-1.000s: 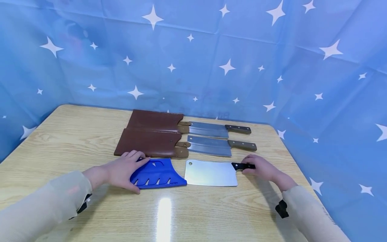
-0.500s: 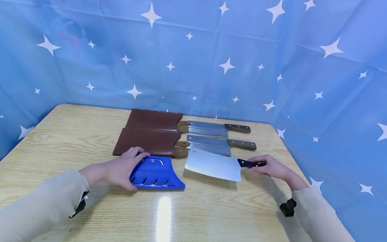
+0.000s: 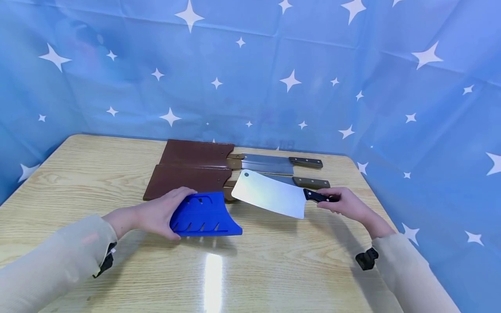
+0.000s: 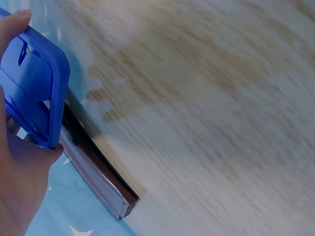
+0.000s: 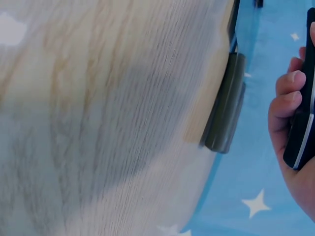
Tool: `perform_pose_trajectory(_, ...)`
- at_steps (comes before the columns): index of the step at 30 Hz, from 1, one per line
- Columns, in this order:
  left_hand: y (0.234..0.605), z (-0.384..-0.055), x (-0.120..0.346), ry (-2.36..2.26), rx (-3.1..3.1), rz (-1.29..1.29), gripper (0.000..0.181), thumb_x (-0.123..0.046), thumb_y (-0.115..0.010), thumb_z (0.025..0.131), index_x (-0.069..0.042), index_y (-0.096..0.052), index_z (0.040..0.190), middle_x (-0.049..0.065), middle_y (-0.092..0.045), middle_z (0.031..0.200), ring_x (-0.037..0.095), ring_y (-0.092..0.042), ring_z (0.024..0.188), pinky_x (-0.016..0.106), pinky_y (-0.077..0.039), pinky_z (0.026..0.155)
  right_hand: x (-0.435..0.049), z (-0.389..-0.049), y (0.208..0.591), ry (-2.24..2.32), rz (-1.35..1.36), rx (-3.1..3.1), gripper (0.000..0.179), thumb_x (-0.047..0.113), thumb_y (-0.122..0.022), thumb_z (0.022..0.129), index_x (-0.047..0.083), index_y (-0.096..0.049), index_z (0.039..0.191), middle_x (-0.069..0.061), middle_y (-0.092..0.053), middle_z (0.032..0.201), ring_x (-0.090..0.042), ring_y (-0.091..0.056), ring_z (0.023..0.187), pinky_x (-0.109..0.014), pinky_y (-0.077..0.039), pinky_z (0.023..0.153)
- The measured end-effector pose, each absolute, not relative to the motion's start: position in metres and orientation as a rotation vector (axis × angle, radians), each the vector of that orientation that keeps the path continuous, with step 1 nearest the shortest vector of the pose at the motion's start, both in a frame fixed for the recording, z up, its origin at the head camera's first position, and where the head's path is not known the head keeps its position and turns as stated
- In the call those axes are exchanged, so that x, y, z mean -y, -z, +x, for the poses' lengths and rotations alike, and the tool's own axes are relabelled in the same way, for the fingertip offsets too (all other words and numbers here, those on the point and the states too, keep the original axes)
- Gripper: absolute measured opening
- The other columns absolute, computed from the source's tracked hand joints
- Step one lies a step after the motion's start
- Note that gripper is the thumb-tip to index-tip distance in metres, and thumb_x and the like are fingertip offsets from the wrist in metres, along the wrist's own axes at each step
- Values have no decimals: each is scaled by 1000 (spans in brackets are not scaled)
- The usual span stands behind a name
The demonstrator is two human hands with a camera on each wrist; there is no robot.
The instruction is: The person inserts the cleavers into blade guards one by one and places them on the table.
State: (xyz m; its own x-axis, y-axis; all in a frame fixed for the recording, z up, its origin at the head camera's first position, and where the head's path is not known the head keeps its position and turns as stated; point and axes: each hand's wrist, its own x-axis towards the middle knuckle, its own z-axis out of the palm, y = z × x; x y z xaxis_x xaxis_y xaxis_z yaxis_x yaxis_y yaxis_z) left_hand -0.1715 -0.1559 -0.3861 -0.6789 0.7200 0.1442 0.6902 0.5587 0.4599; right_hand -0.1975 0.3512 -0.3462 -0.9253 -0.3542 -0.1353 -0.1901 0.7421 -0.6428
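My left hand (image 3: pixel 160 215) grips the closed left end of a blue plastic knife sheath (image 3: pixel 207 215), thumb on the near edge and fingers on the far one. The slotted sheath is off the table, its shadow below. In the left wrist view the blue sheath (image 4: pixel 34 83) shows edge-on. My right hand (image 3: pixel 344 204) holds a cleaver (image 3: pixel 270 193) by its black handle (image 5: pixel 301 123), fingers curled round it. The cleaver's bright blade is raised and tilted, its tip end pointing left toward the sheath's open end. Blade and sheath are apart.
Behind lie two brown leather sheaths (image 3: pixel 188 180) side by side on the wooden table (image 3: pixel 117 269). Right of them are two more cleavers, one with a dark handle (image 3: pixel 306 162), one with a brown handle (image 3: pixel 312 182). A blue star-patterned curtain (image 3: pixel 250 65) hangs behind the table.
The right hand has lifted the cleaver off the table, blade tilting up and covering part of the nearer leather-set cleaver. The left hand has raised the blue sheath from the table.
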Motion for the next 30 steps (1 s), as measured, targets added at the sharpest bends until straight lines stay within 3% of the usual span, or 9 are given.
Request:
perform_pose_trajectory(6, 388, -172, 155, -752, -2717, 1237, 107, -37, -86, 54, -3, -29, 138, 6, -42, 131, 22, -43, 120, 45, -41, 98, -346, -197, 344, 949, -449, -2698, 46, 25, -67, 87, 0, -58, 124, -14, -58, 75, -9, -46, 51, -33, -45, 51)
perform_pose_trajectory(13, 390, -172, 155, -696, -2724, 1217, 106, -41, -84, 56, -3, -29, 138, 6, -41, 133, 24, -42, 120, 45, -41, 97, -338, -197, 340, 916, -432, -2695, 46, 26, -67, 86, 2, -59, 124, -8, -58, 80, -10, -45, 54, -27, -42, 51)
perform_pose_trajectory(30, 389, -170, 153, -679, -2712, 1171, 106, -39, -84, 57, -3, -27, 139, 8, -40, 134, 26, -41, 123, 47, -40, 98, -336, -199, 343, 886, -462, -2710, 45, 26, -67, 87, 2, -60, 123, -13, -63, 92, -11, -46, 55, -27, -43, 51)
